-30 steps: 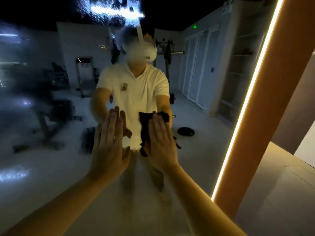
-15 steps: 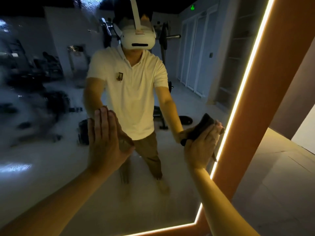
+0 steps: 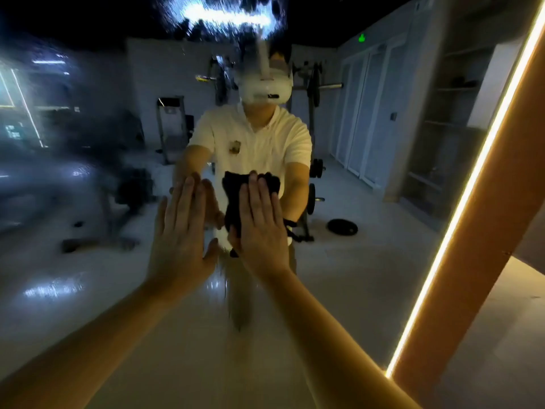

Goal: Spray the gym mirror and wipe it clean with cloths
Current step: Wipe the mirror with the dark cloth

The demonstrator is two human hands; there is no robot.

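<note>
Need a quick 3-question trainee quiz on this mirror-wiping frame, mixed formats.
1. True or false: the left hand lies flat against the large wall mirror, holding nothing.
2. Which hand presses the crumpled black cloth on the glass? A) left B) right C) both
3. Fill in: the patch of white spray droplets sits at the ___ of the view.
Key: 1 true; 2 B, the right hand, fingers straight; 3 top.

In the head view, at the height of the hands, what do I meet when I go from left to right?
Hazy wet mirror glass → left hand, flat on the glass → right hand, pressing the black cloth → glowing light strip → orange frame.
</note>
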